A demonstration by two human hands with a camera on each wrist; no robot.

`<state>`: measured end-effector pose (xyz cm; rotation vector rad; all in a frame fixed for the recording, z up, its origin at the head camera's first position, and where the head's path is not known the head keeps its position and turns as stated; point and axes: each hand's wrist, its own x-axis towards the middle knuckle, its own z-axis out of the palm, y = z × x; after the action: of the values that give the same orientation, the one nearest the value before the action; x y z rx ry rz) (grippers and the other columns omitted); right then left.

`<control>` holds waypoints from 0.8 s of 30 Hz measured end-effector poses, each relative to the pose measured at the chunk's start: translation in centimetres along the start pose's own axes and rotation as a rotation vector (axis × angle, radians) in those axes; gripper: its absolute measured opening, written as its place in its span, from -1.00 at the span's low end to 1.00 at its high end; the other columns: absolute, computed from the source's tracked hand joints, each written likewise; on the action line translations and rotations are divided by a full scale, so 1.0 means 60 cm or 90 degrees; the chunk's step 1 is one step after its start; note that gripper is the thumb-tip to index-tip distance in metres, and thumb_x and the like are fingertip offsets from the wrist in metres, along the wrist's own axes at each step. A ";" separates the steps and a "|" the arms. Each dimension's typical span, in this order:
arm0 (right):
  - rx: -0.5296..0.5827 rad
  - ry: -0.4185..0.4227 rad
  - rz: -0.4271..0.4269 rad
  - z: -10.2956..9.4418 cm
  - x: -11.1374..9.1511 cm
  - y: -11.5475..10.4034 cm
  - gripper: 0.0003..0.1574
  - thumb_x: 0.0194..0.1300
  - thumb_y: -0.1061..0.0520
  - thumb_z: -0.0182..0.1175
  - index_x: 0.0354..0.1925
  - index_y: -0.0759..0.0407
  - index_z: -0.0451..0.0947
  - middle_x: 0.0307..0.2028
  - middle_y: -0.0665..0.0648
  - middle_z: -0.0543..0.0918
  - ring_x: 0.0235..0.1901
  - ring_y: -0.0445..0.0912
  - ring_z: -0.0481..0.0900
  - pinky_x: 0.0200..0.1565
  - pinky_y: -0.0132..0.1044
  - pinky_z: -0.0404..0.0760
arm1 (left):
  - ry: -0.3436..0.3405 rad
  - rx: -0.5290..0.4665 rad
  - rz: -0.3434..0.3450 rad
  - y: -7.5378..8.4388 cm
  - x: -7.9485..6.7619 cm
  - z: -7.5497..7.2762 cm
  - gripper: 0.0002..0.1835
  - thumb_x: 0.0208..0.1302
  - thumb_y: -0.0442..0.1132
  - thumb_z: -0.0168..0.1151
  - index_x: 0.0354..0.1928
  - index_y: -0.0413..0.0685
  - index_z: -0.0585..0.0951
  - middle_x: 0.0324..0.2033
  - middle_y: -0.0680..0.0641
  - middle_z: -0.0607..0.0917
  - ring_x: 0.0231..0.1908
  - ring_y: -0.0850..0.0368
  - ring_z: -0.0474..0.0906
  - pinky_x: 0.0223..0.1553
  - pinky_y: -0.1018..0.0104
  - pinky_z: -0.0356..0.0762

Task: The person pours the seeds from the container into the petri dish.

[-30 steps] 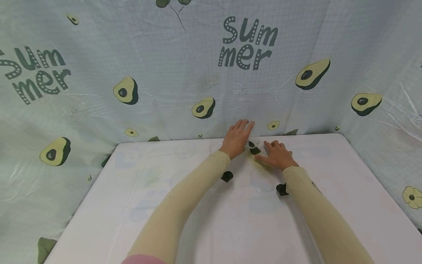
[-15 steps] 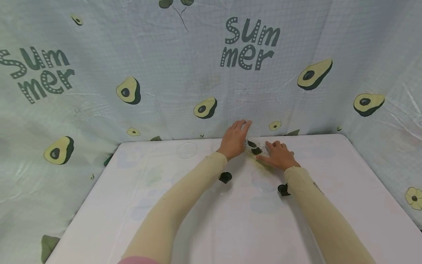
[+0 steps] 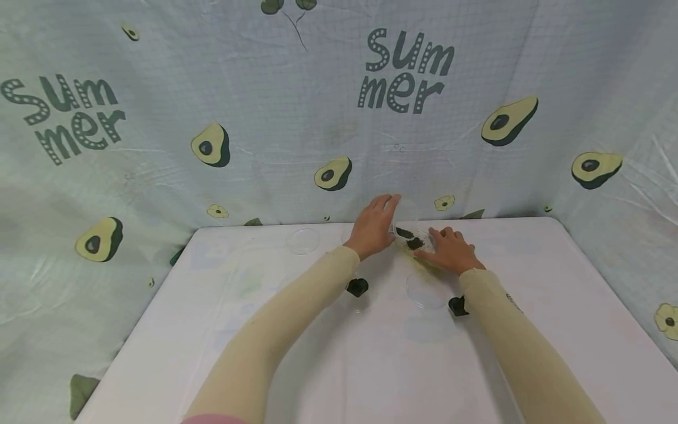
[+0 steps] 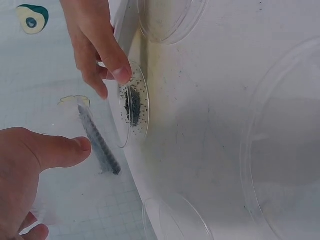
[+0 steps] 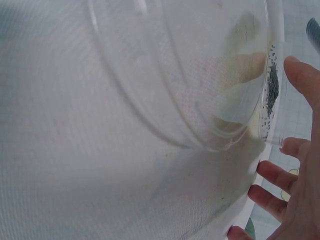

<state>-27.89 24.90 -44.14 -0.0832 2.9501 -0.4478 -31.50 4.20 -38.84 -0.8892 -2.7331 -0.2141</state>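
In the head view, my left hand grips a clear petri dish at the table's back edge. Dark granules lie in it as a strip near my left thumb, and the dish looks tilted in the left wrist view. Just to the right, my right hand holds a second clear petri dish between thumb and forefinger. This one carries a pile of dark granules with loose grains scattered around it. The two dishes sit close together; whether their rims touch, I cannot tell.
Other clear petri dishes stand on the white table: one at the back left, another in front of my right hand. A patterned cloth rises behind the table. Black wrist cameras hang beneath both wrists.
My left hand has shifted slightly left with its dish, and the two granule piles now stand a little further apart. The right hand keeps its place on its dish.
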 end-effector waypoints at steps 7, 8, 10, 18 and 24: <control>-0.006 0.005 0.000 -0.001 -0.001 0.000 0.14 0.27 -0.47 0.00 0.48 0.24 0.01 0.31 0.48 0.20 0.29 0.40 0.16 0.09 0.51 0.26 | -0.020 -0.038 -0.018 -0.006 -0.011 -0.011 -0.01 0.09 -0.09 0.46 0.48 -0.04 0.09 0.39 -0.12 0.30 0.42 0.03 0.20 0.38 0.22 0.28; -0.008 0.005 -0.001 -0.001 0.000 0.000 0.14 0.27 -0.47 0.00 0.49 0.24 0.01 0.31 0.48 0.20 0.29 0.40 0.16 0.09 0.51 0.26 | -0.020 -0.042 -0.019 -0.008 -0.013 -0.012 0.00 0.08 -0.09 0.46 0.48 -0.04 0.09 0.39 -0.11 0.30 0.42 0.03 0.20 0.38 0.22 0.27; -0.007 0.006 -0.001 0.000 0.000 0.001 0.14 0.27 -0.48 0.00 0.49 0.23 0.01 0.31 0.48 0.20 0.29 0.40 0.15 0.08 0.51 0.26 | -0.019 -0.047 -0.023 -0.011 -0.016 -0.012 0.00 0.07 -0.08 0.46 0.48 -0.05 0.10 0.39 -0.11 0.31 0.41 0.04 0.21 0.38 0.23 0.27; -0.008 0.006 -0.001 0.001 0.000 -0.001 0.15 0.26 -0.48 0.00 0.48 0.23 0.01 0.32 0.48 0.18 0.30 0.40 0.15 0.09 0.50 0.27 | -0.018 -0.064 -0.029 -0.024 -0.030 -0.019 0.03 0.04 -0.03 0.49 0.47 -0.06 0.10 0.37 -0.11 0.33 0.39 0.02 0.25 0.34 0.21 0.33; -0.007 0.009 0.003 0.002 0.000 -0.001 0.15 0.26 -0.48 0.00 0.48 0.23 0.03 0.31 0.47 0.20 0.30 0.40 0.16 0.08 0.50 0.27 | -0.022 -0.080 -0.028 -0.031 -0.040 -0.027 0.05 0.02 -0.03 0.50 0.48 -0.07 0.09 0.37 -0.13 0.32 0.38 0.00 0.26 0.33 0.18 0.35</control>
<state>-27.87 24.79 -44.23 -0.0742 2.9661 -0.4321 -30.42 1.00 -38.08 -0.8733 -2.7986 -0.3872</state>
